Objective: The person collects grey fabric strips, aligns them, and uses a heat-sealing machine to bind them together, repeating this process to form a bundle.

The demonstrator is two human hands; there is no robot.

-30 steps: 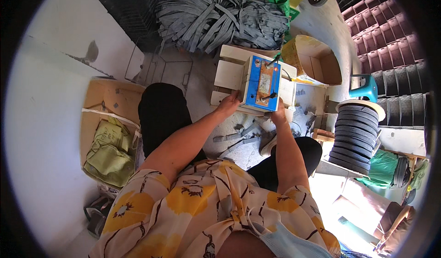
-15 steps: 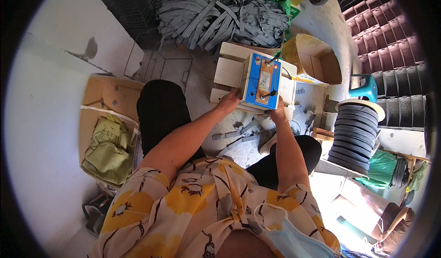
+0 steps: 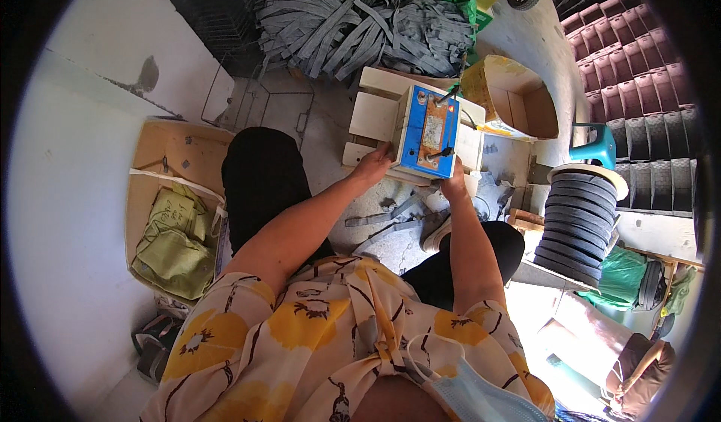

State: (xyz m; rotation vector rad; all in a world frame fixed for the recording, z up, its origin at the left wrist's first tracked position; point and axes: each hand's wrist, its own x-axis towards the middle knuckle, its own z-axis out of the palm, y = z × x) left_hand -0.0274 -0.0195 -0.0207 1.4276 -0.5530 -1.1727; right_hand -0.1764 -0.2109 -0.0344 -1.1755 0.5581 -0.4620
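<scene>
A box-shaped machine [image 3: 412,148] with a blue top, pale sides and a rusty metal plate sits on a slatted white stool or low table [image 3: 373,117]. Two dark upright posts with black fittings stand out from its plate. My left hand [image 3: 373,165] grips the machine's near left corner, its fingertips partly hidden against the side. At the near right corner my right hand [image 3: 454,184] holds the machine from below, most of its fingers out of sight. Both arms reach forward between my knees.
A large heap of grey strips [image 3: 338,27] lies beyond the slatted surface. An open carton [image 3: 518,99] stands right of it, near a big roll of dark strip [image 3: 575,223] and a teal stool [image 3: 597,145]. A carton with a green bag [image 3: 174,234] is at left.
The view has shifted very slightly. Both hands keep the same hold on the machine, and it stays in place.
</scene>
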